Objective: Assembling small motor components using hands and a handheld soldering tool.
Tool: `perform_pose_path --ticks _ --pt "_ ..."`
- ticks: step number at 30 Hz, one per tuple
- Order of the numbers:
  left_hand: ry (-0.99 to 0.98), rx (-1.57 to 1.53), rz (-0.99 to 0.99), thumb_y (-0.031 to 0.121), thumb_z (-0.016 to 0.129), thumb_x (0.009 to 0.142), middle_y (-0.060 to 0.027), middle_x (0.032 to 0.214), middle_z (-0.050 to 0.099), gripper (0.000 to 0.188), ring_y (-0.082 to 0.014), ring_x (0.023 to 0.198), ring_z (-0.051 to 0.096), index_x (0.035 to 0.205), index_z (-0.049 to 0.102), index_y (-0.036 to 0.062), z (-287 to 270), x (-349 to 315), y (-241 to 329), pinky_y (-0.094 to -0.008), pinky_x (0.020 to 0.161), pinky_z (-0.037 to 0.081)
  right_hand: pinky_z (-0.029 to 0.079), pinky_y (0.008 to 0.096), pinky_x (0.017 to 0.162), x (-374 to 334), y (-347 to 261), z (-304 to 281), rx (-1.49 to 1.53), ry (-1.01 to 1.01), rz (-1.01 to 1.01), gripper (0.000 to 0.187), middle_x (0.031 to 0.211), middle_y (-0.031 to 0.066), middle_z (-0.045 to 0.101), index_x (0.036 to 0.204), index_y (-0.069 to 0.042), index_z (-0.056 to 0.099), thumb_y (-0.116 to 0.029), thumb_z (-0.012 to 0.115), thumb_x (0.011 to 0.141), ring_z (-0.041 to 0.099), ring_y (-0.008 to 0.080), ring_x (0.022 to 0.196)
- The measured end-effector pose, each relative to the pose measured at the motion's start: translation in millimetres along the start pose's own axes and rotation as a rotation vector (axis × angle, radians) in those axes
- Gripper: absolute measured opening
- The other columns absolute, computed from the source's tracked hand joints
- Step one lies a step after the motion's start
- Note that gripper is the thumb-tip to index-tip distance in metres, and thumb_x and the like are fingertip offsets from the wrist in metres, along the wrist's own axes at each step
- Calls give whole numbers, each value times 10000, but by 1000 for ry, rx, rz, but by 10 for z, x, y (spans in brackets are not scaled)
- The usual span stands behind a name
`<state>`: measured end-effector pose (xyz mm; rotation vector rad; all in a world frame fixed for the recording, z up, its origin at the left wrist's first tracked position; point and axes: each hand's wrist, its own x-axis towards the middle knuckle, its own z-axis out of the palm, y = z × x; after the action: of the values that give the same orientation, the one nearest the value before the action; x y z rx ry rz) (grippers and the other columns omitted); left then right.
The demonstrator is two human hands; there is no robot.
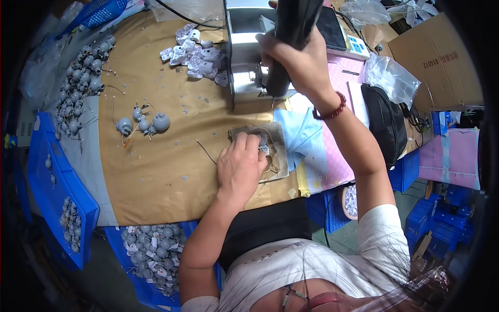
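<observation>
My left hand reaches onto a worn square block near the table's front edge. Its curled fingers press on a small grey part with a white piece in the block's hollow; the fingers partly hide it. Above the block, my right hand is wrapped round a thick black electric screwdriver, held upright. Its thin tip points down, apart from the block. A thin dark wire lies beside my left hand. Some grey ball-shaped parts with wires lie to the left.
White plastic pieces are heaped beside a white open box. More grey balls line the left edge, and a blue bin of them stands below. Right are a blue cloth, a black pouch and a cardboard box.
</observation>
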<state>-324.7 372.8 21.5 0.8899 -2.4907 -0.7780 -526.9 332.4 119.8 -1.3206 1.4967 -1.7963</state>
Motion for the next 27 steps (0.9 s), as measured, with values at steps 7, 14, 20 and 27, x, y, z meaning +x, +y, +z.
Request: perform_pose_path --ticks 7,14,20,27 --pt "10 21 -7 124 724 748 -112 937 590 310 -337 763 636 1021 585 75 35 4 -2 -465 653 494 496 276 583 -796 -201 103 148 -57 116 199 749 51 668 893 17 624 28 757 745 622 111 643" --pt "61 -37 28 112 724 731 -97 936 569 318 -316 761 632 999 554 90 46 -1 -17 -459 642 485 496 271 604 -1000 -142 156 190 -75 65 159 758 45 667 872 21 649 61 747 754 614 114 662" --pt "105 -52 88 107 712 738 -99 955 565 330 -322 766 632 1024 547 95 52 -25 -74 -460 650 490 486 271 584 -1066 2 46 -77 -319 -129 768 763 72 579 1463 -37 224 72 664 843 593 135 646" --pt "58 -78 90 100 697 746 -99 940 551 320 -328 769 626 1017 527 94 23 -21 -87 -462 650 488 492 289 595 -1111 73 22 -34 -448 -291 648 763 78 570 1387 -112 299 39 653 867 601 161 641"
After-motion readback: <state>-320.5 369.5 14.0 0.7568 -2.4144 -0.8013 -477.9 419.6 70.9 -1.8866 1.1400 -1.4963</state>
